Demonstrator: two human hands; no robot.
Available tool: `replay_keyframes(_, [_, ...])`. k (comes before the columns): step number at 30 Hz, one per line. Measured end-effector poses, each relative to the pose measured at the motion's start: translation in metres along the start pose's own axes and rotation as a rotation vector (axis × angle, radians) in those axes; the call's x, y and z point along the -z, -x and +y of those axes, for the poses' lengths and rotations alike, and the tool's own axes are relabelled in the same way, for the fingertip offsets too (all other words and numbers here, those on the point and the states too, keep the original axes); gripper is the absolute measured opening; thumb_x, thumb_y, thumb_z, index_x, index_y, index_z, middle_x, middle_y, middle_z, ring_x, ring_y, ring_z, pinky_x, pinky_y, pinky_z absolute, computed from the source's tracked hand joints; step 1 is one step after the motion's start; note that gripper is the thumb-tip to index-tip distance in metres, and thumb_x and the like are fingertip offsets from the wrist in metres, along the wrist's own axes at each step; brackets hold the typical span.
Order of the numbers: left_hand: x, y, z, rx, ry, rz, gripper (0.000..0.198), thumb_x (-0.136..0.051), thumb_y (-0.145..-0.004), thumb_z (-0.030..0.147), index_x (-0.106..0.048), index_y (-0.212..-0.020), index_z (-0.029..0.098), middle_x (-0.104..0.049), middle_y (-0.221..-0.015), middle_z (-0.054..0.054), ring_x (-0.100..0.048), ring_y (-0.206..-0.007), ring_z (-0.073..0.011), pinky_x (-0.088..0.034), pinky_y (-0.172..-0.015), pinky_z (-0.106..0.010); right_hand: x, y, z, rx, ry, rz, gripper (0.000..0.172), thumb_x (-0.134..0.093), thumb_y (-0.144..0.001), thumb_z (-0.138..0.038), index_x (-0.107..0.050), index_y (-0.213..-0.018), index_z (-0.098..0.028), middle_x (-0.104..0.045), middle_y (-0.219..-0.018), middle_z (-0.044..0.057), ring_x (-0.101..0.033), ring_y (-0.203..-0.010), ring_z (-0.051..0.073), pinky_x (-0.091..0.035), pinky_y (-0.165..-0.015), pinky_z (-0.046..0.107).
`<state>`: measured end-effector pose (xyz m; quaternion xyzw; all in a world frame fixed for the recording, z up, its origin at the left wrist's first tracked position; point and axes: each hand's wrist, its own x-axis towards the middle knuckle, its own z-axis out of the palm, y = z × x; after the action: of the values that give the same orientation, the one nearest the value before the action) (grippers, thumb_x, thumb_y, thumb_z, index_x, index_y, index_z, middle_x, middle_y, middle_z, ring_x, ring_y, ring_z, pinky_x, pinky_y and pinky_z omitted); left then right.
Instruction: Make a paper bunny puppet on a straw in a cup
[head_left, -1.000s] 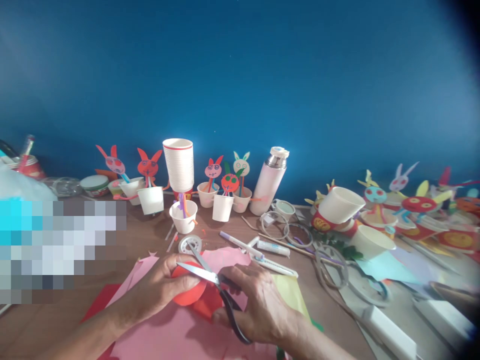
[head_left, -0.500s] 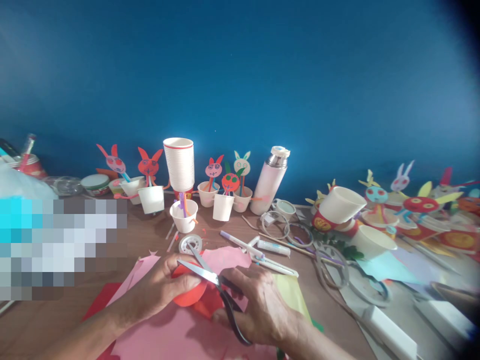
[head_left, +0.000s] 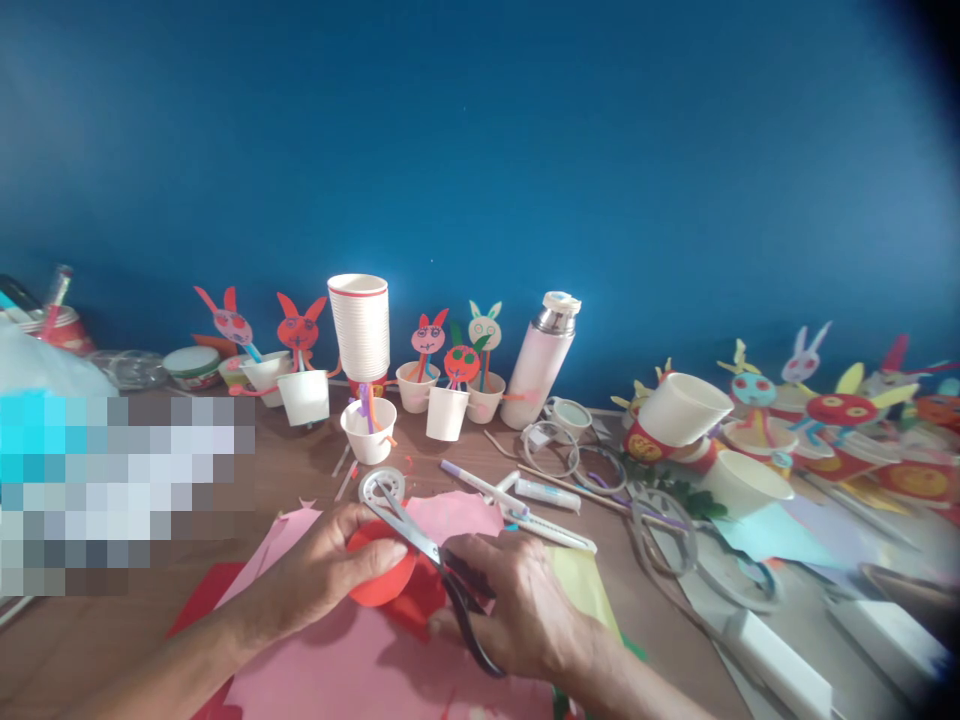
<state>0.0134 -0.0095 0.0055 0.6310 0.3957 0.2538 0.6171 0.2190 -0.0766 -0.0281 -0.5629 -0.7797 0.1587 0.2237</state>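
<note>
Your left hand (head_left: 326, 565) is curled over a red paper disc (head_left: 382, 570), its fingertips pressing the disc down from the 9 o'clock side. Your right hand (head_left: 517, 615) is closed around the black handles of a pair of scissors (head_left: 420, 540). Their steel blades point to 10 o'clock and cross the top of the disc. They look nearly closed, though you cannot be sure how far they are parted.

The disc sits between your 2 hands, on loose red paper (head_left: 416, 600) and a pink paper sheet (head_left: 352, 665). The blade tips touch a white plastic reel (head_left: 381, 487) at 11 o'clock. At 1 o'clock lie a purple-capped marker (head_left: 472, 485) and a white tube (head_left: 547, 493), with a yellow paper sheet (head_left: 585, 590) at 3 o'clock.

Farther out at 12 o'clock, on the wooden table (head_left: 292, 470), stand paper-cup rabbit figures (head_left: 429, 375), a stack of white paper cups (head_left: 360, 330) and a white vacuum flask (head_left: 534, 365).
</note>
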Motion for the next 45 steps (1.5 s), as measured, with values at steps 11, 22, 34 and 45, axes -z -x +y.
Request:
replay_keyframes(11, [0.007,-0.007,-0.011,-0.031,0.027,-0.143,0.023,-0.062,-0.078,0.034,-0.072,-0.089,0.016,-0.062,-0.068,0.000,-0.048,-0.062,-0.0116,-0.035,-0.056,-0.020,0.002,-0.003,0.000,0.045,-0.024,0.030,0.032,-0.068,-0.071,-0.047,-0.060,-0.090,-0.022,-0.063,-0.070,-0.001,-0.056,-0.060,0.016,-0.035,-0.056,0.024])
replay_keyframes(22, [0.004,-0.005,-0.006,-0.074,-0.010,-0.103,0.018,-0.061,-0.079,0.033,-0.073,-0.080,0.019,-0.062,-0.066,0.001,-0.051,-0.062,-0.0130,-0.039,-0.058,-0.022,-0.001,0.000,0.001,0.060,0.017,0.022,0.029,-0.061,-0.076,-0.051,-0.056,-0.082,-0.022,-0.062,-0.065,-0.002,-0.056,-0.056,0.015,-0.032,-0.053,0.023])
replay_keyframes(34, [0.002,-0.002,-0.004,0.069,0.199,-0.091,0.013,-0.066,-0.077,0.032,-0.073,-0.082,0.022,-0.071,-0.074,0.002,-0.062,-0.073,-0.0164,-0.046,-0.071,-0.024,-0.005,0.000,0.004,0.029,0.049,0.017,0.032,-0.060,-0.077,-0.053,-0.052,-0.071,-0.023,-0.054,-0.052,-0.005,-0.047,-0.046,0.011,-0.025,-0.048,0.023])
replay_keyframes(45, [0.005,-0.008,-0.006,-0.003,0.105,-0.139,0.020,-0.065,-0.077,0.036,-0.071,-0.081,0.017,-0.061,-0.065,0.001,-0.049,-0.061,-0.0120,-0.037,-0.059,-0.021,0.003,-0.004,0.000,0.017,0.013,0.011,0.030,-0.064,-0.073,-0.049,-0.059,-0.085,-0.022,-0.063,-0.069,0.000,-0.056,-0.060,0.017,-0.035,-0.057,0.025])
